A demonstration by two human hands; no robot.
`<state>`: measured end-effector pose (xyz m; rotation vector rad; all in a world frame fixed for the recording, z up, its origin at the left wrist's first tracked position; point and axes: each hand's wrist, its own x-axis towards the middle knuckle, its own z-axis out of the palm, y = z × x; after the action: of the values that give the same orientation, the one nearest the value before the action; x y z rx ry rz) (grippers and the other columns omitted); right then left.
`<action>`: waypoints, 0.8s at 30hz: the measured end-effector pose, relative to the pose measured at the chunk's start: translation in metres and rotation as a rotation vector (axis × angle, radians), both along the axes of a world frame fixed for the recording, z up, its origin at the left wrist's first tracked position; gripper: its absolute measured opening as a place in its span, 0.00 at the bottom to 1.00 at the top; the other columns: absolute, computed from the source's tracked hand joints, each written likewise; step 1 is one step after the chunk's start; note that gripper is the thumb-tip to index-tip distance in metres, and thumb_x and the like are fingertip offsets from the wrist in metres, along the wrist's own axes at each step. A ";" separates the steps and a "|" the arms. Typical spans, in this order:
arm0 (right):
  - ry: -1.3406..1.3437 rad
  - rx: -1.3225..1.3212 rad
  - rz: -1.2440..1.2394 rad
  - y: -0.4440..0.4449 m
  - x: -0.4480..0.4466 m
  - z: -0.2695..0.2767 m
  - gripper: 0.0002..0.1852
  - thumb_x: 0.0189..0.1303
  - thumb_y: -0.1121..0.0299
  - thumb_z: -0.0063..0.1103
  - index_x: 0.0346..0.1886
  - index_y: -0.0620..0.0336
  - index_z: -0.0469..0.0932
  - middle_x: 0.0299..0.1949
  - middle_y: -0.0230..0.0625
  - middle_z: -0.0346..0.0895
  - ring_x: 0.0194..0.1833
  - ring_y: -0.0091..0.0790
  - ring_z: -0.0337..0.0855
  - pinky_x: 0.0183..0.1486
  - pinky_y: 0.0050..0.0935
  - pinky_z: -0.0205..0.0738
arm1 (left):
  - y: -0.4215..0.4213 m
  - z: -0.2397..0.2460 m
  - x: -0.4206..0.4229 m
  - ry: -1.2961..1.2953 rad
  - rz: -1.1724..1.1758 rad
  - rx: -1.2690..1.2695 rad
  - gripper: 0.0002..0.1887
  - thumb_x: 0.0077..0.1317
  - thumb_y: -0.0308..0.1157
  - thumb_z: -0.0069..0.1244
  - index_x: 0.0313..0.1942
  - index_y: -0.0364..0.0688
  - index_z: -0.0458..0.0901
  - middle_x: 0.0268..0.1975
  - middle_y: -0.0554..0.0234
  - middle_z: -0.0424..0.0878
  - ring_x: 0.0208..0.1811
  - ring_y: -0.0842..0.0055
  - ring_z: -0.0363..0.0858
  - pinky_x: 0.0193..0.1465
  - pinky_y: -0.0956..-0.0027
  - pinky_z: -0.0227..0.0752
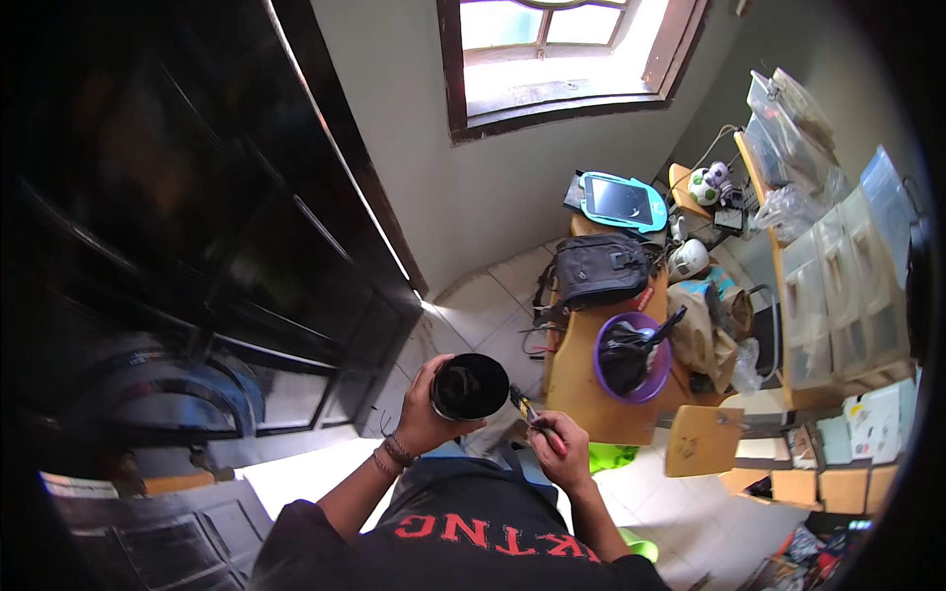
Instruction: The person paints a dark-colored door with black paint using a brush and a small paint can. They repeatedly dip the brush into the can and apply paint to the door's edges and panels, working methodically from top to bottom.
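Observation:
My left hand (423, 414) is wrapped around a round black container (470, 387), with the thumb and fingers on its side. The container's dark opening faces up towards me, and its contents cannot be made out. Held in my right hand (563, 449) is what looks like a small paintbrush (524, 405) with a dark tip and a reddish handle end. The tip points up and left, close beside the container's right rim and seemingly apart from it.
A glossy black door (295, 281) fills the left side. To the right, a wooden table (584, 369) bears a dark backpack (602, 268), a purple bin (665, 373) with a black plastic bag, and a turquoise-framed tablet (623, 202). Beyond are paper bags (698, 332) and plastic drawers (846, 288).

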<state>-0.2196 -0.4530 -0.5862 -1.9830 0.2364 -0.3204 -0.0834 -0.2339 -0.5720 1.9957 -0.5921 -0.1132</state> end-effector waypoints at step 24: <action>0.010 -0.171 0.328 -0.037 0.071 0.021 0.08 0.59 0.78 0.69 0.42 0.65 0.81 0.37 0.43 0.85 0.38 0.38 0.87 0.43 0.32 0.80 | -0.021 -0.022 -0.022 -0.035 0.253 -0.226 0.55 0.40 0.38 0.82 0.68 0.38 0.66 0.60 0.51 0.79 0.62 0.60 0.81 0.66 0.59 0.75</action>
<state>-0.1484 -0.4904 -0.5649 -2.1513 -0.1144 -0.1221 -0.1054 -0.2551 -0.5943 1.8369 -0.3529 0.1376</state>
